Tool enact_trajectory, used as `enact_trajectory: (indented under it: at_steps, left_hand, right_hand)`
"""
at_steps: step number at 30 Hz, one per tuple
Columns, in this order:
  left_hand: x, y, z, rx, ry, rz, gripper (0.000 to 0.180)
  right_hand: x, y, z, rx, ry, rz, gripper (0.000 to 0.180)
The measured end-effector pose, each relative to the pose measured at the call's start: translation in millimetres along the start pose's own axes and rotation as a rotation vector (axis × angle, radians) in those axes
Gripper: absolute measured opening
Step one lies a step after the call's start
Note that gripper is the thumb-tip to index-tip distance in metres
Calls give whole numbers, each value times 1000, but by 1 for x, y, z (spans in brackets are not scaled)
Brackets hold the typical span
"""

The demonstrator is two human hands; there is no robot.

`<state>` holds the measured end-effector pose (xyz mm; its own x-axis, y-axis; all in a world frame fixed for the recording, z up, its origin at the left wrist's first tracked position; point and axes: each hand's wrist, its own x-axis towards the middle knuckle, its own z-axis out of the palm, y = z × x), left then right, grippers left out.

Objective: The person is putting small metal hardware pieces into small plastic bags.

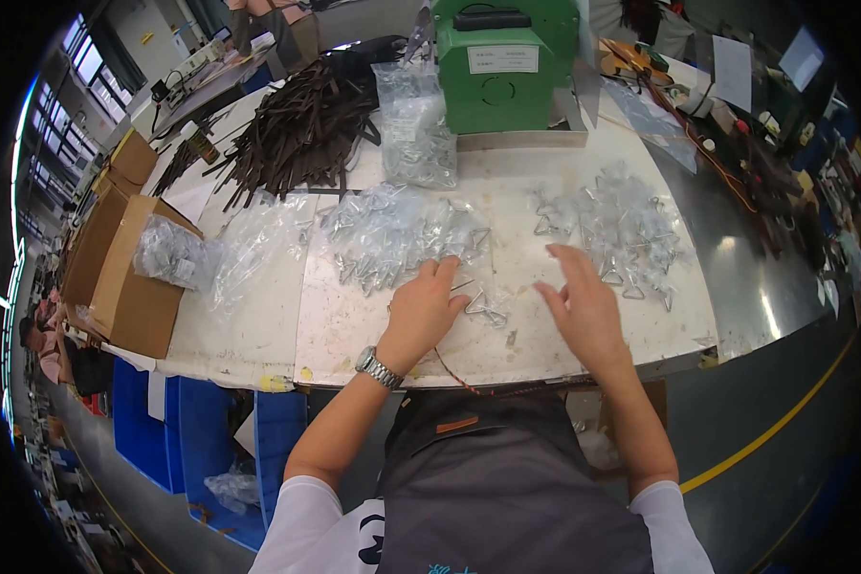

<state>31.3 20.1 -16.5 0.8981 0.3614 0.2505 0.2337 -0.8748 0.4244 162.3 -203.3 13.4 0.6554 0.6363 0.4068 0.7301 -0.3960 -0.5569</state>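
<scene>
My left hand (421, 311), with a metal-banded watch (378, 367) on its wrist, reaches to the near edge of a pile of triangular metal rings (392, 230) in small clear bags. Its fingers lie apart at the pile, with no held thing showing. A few loose triangular rings (486, 308) rest just right of its thumb. My right hand (585, 316) is over the white table, thumb and fingers apart, holding nothing. Beyond it lies a second, looser group of bagged triangular rings (631, 230).
A large clear bag of metal parts (416, 129) stands before a green machine (497, 77). Dark strips (301, 124) are heaped at the far left. An open cardboard box (139, 277) sits on the left edge, above blue bins (220, 450). Cables (689, 124) run at the right.
</scene>
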Motion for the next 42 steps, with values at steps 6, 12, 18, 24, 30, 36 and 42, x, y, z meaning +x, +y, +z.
enact_trajectory:
  at_steps: [6, 12, 18, 24, 30, 36, 42]
  left_hand:
    - [-1, -6, 23, -270, -22, -19, 36]
    - [-8, 19, 0, -774, -63, -376, 16]
    - [-12, 17, 19, -1053, -73, -165, 17]
    - [-17, 26, 4, -952, -93, -93, 14]
    - [-22, 36, -19, -954, -155, -7, 12]
    - [-28, 18, -24, -1171, 40, -278, 18]
    - [-56, 44, -19, -1309, -107, -259, 21]
  right_hand:
    - [-21, -6, 77, 31, -118, 5, 35]
    - [-21, -1, 71, 157, -83, 26, 25]
    - [-32, -17, 57, 338, -113, 129, 27]
    - [-32, -1, 45, 599, -287, 148, 26]
    - [-16, -11, 26, 1174, -793, 347, 30]
    - [-19, -28, 29, 1192, -757, 385, 32]
    - [-23, -40, 45, 1426, -242, 413, 34]
